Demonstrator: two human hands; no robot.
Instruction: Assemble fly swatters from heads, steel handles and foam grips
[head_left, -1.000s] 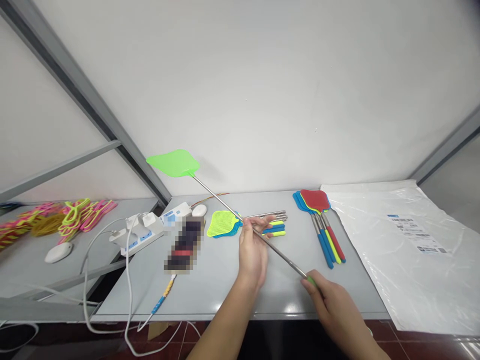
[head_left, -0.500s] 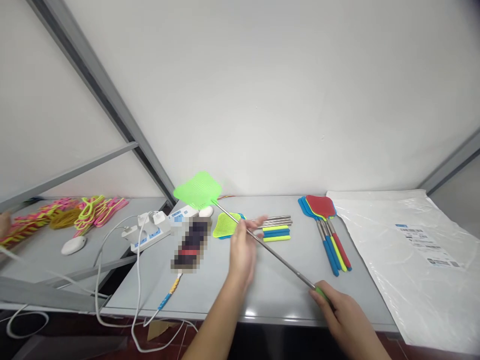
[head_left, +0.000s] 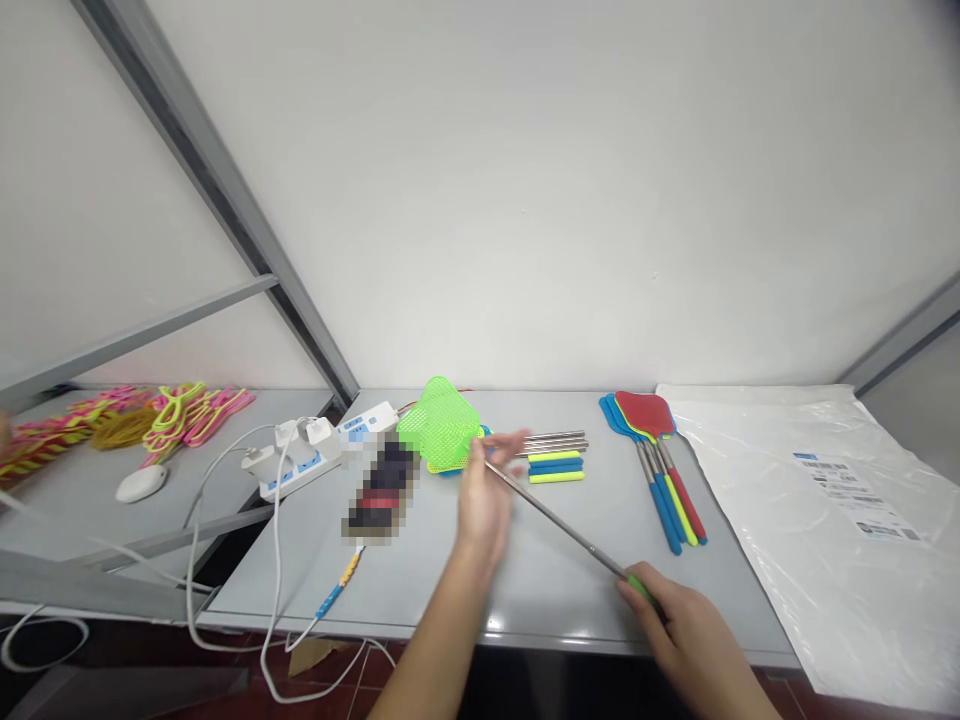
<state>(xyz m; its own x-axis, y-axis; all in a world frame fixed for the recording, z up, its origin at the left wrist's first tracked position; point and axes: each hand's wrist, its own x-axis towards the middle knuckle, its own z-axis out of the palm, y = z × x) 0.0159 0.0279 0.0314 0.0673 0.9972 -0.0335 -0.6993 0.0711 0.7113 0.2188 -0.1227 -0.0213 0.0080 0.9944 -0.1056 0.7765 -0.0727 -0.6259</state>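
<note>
A green telescopic fly swatter [head_left: 441,422] slants across the middle of the view, held up over the table. My right hand [head_left: 667,625] is closed around its green handle at the lower right. My left hand [head_left: 484,500] pinches the metal rod just below the green head, its other fingers partly spread and blurred. Behind that hand lie a yellow swatter head [head_left: 444,468], partly covered, several metal rods [head_left: 559,440] and several yellow and blue handle grips [head_left: 555,466]. Assembled fly swatters [head_left: 643,412] with red, blue and yellow parts lie stacked to the right.
A white plastic mailing bag [head_left: 832,520] covers the table's right end. White power strips [head_left: 300,472] with cables and a pixelated object [head_left: 382,490] lie left. On the left table are coloured cords [head_left: 180,415] and a white mouse-shaped object [head_left: 141,484]. A metal frame post [head_left: 225,210] rises there.
The green swatter head has come right and down to my left hand, and the rod between head and handle is shorter. My right hand stays nearly in place.
</note>
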